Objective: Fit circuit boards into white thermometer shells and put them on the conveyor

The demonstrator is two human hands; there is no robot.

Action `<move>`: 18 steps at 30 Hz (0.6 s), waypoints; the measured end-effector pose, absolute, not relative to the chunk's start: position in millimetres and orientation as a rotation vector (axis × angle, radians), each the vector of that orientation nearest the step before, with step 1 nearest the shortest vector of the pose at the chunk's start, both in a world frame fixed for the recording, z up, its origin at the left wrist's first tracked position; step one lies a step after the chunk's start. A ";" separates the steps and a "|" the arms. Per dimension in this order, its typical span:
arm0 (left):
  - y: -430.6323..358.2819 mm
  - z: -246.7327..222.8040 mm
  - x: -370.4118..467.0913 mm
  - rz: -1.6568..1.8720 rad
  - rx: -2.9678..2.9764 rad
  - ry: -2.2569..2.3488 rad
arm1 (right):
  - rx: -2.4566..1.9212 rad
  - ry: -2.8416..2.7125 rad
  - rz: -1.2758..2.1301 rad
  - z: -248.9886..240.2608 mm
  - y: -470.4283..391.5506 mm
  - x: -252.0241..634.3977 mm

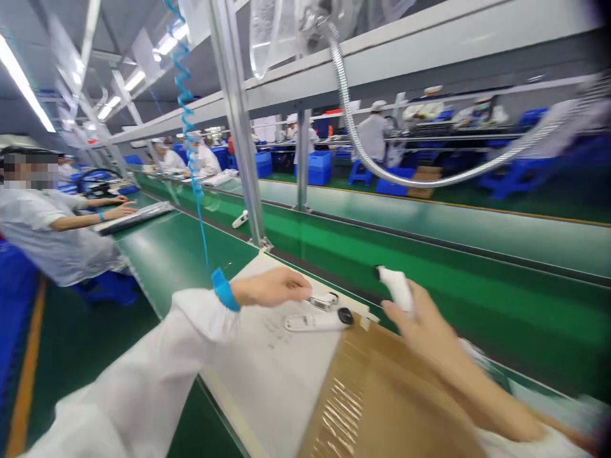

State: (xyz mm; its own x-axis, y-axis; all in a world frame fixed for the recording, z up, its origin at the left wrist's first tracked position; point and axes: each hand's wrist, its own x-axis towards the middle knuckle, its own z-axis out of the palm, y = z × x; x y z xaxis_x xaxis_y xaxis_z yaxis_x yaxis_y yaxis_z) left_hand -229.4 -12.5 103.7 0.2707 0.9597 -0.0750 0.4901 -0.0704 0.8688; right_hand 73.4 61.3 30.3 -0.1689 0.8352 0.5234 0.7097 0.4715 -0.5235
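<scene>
My right hand [422,318] is wrapped round a white handheld device [398,287] with a black tip, raised above the bench and slightly blurred. My left hand [279,286], with a blue wrist strap [223,289], has its fingers curled together at the left end of a white device part [324,301]. Its fingertips cover that end, so the hold shows only partly. Just below lies another white handheld device [317,321], black head to the right, on a white sheet [281,375] with handwritten marks.
Brown cardboard [372,394] with shiny tape lies at the right front. Behind the bench runs a green conveyor [453,273] carrying a white device [240,219]. A metal post [238,127], coiled blue hose [184,95] and flexible metal conduit [363,152] are nearby. A co-worker [57,216] sits at left.
</scene>
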 end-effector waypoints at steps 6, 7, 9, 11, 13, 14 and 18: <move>-65.7 32.9 -56.1 1.057 1.120 1.132 | -1.298 -1.914 0.530 8.7 -75.2 71.0; -72.2 23.9 -40.2 1.074 1.071 1.150 | -1.306 -1.903 0.562 6.3 -91.9 80.9; -82.6 13.1 -21.3 1.099 1.091 1.105 | -1.317 -1.873 0.593 6.9 -115.0 106.2; -89.8 12.2 -14.1 1.071 1.174 1.032 | -1.343 -1.827 0.538 14.1 -124.4 133.2; -93.6 18.5 -11.9 0.986 1.284 1.013 | -1.357 -1.798 0.351 24.7 -122.9 156.2; -94.3 23.1 -10.9 0.925 1.366 0.999 | -1.357 -1.815 0.229 29.8 -119.4 165.6; -88.6 38.6 -1.2 0.829 1.782 0.961 | -1.392 -2.008 -0.235 38.8 -99.7 193.5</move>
State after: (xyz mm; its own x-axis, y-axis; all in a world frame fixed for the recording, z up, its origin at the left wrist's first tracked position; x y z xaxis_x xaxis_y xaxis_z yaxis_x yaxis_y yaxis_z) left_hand -1.2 -88.6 38.6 0.4685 0.8740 0.1288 0.2560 -0.2739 0.9271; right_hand 193.5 -99.7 38.8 -0.2031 0.7618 0.6151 0.8834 0.4136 -0.2206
